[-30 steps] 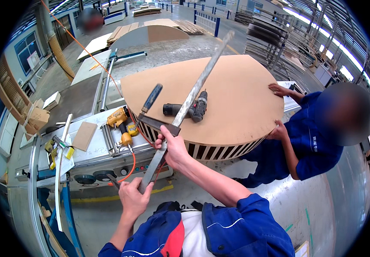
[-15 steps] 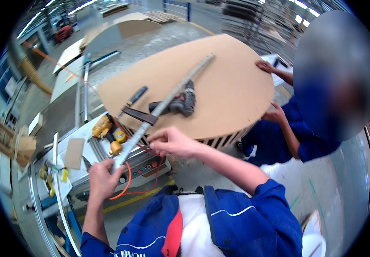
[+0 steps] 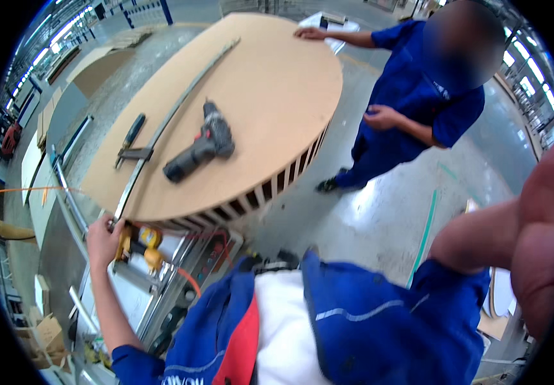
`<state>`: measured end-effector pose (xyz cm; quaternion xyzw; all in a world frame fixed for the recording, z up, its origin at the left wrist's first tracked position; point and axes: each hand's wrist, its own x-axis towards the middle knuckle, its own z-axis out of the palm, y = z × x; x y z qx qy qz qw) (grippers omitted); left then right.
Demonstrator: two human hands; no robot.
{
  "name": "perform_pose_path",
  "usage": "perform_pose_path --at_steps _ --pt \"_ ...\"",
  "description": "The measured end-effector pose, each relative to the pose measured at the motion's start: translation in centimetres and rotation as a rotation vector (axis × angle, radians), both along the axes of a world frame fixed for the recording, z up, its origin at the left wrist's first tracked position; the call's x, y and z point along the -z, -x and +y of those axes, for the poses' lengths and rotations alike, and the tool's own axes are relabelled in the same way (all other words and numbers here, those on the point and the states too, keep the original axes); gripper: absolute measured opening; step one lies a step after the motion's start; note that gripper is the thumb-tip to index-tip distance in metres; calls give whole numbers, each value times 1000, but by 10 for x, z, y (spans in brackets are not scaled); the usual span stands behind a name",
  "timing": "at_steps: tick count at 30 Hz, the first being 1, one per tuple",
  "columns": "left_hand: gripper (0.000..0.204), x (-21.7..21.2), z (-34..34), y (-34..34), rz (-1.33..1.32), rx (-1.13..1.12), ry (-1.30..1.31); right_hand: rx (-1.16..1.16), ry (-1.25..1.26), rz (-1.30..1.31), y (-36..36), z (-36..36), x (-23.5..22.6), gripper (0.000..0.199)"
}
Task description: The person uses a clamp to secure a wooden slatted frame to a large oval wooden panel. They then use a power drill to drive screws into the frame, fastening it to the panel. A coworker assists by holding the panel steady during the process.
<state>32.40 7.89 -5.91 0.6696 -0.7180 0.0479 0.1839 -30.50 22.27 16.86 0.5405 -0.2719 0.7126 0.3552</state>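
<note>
We count one bar clamp (image 3: 142, 154), one cordless drill (image 3: 216, 138) and one large panel (image 3: 270, 90). The clamp runs over the left part of the panel from the near edge toward the far edge; we cannot tell whether its whole bar touches the board. The left hand (image 3: 105, 242) is closed around the bar's near end. The right hand (image 3: 540, 256) is raised at the far right side of view, blurred and cut off; we cannot tell its state.

The bar is long, flat, dull grey metal, with one dark handle (image 3: 134, 130). The drill, black plastic with red accents, rests right of it. The panel is smooth, brown and curve-edged, over pale upright slats (image 3: 267, 190).

On the counter (image 3: 126, 289), near left, we note one yellow nail gun (image 3: 155, 258). One co-worker stands right, one palm (image 3: 311, 33) on the panel's far edge.
</note>
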Motion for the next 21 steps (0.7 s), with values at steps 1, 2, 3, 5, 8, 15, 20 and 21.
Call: perform_pose_path --at_steps 1,2,3,5,8,15,20,21 --pt "37 -1 -6 -8 57 -11 -83 43 7 -4 1 10 0 45" --pt "36 6 -17 -13 14 -101 -157 85 16 -9 0 16 4 46" --pt "35 6 -26 -18 -40 -127 -119 118 28 -9 0 27 4 46" --pt "33 15 -48 -25 -62 -181 -131 183 63 4 1 44 14 48" --pt "32 24 -70 -31 -51 -190 -115 247 61 -23 18 47 35 49" --pt "24 14 -67 20 46 -168 54 223 28 -45 69 22 42 54" --pt "54 13 -77 135 174 203 144 148 -20 -29 86 -24 58 57" --pt "61 15 -78 157 101 310 178 123 -35 -32 88 -34 65 57"
